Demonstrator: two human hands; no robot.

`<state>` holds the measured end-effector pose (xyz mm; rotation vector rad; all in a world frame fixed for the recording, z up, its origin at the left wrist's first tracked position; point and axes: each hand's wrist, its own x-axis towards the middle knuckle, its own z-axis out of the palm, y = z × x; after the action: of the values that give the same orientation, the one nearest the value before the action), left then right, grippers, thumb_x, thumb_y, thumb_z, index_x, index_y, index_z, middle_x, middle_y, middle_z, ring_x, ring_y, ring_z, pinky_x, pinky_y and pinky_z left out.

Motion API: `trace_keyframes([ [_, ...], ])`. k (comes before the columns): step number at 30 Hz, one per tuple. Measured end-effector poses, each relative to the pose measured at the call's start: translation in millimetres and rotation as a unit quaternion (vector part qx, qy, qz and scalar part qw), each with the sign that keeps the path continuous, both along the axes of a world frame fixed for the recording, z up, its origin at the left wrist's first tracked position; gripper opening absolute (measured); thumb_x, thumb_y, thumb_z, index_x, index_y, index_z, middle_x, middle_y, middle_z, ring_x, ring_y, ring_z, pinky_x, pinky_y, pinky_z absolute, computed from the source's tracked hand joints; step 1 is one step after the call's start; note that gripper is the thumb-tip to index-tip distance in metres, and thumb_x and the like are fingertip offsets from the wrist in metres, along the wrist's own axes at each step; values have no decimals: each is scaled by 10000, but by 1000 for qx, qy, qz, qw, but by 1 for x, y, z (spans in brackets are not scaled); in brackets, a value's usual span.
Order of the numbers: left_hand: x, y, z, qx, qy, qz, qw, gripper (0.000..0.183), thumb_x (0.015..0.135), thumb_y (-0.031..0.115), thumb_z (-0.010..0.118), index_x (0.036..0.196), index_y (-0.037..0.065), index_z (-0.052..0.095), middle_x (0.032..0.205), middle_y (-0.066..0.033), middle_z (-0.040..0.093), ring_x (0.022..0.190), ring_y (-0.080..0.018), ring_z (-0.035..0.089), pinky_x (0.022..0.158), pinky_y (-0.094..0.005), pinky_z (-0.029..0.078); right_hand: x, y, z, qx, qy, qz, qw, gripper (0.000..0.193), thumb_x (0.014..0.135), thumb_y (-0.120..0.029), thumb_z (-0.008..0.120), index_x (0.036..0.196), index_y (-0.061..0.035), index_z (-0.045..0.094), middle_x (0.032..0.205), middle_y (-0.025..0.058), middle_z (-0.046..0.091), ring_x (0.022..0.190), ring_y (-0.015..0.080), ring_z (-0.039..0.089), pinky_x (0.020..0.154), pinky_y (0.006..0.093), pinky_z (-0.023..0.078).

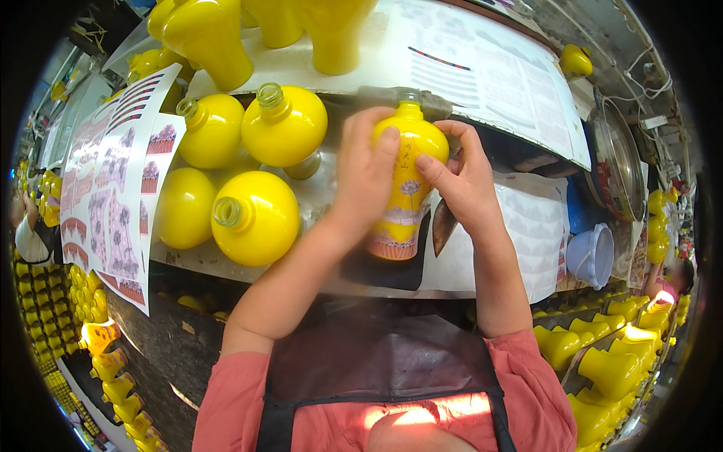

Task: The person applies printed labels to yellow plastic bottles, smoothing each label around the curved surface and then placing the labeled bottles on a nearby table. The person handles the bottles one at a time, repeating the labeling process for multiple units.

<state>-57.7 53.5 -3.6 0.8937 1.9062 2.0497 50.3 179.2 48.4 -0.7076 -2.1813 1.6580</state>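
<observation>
Both my hands hold a glossy yellow bottle point(413, 203) with a clear glass neck, tilted over a black cloth point(403, 277) on the worktable. My left hand point(367, 169) wraps its left side, thumb on the front. My right hand point(468, 184) grips the right shoulder, thumb pressed on the front beside a dark flower picture. A pink patterned band runs round the bottle's base. Just below my right hand shows a dark brown pointed piece point(444, 227); whether I hold it or it lies on the table, I cannot tell.
Several plain yellow bottles point(256, 218) stand left of my hands, more at the back. A printed decal sheet point(113, 196) rises at the left; other sheets point(482, 68) lie back right. A pale bucket point(591, 255) sits right. Racks of yellow bottles point(610, 373) flank the table. Other people are at both edges.
</observation>
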Motion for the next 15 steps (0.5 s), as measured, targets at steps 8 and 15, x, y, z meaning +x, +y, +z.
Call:
trace_keyframes([
  [8,-2,-10,-13,5,-54,-83,995,454,1111,328,422,1472,55,387,1333,-96,519,1195,-162,517,1065,-308,410,0,-2,0,-18,15,-8,1000,592,828,-245,776,1300,-2,514,979,84,682,757,86,623,685,246,515],
  [15,-1,-13,-11,-18,60,-52,997,504,1074,314,478,1475,23,387,1413,-146,438,1289,-238,460,1115,-348,361,1,1,1,-27,6,19,999,600,891,-246,789,1351,-13,482,1079,76,605,801,56,603,709,202,497],
])
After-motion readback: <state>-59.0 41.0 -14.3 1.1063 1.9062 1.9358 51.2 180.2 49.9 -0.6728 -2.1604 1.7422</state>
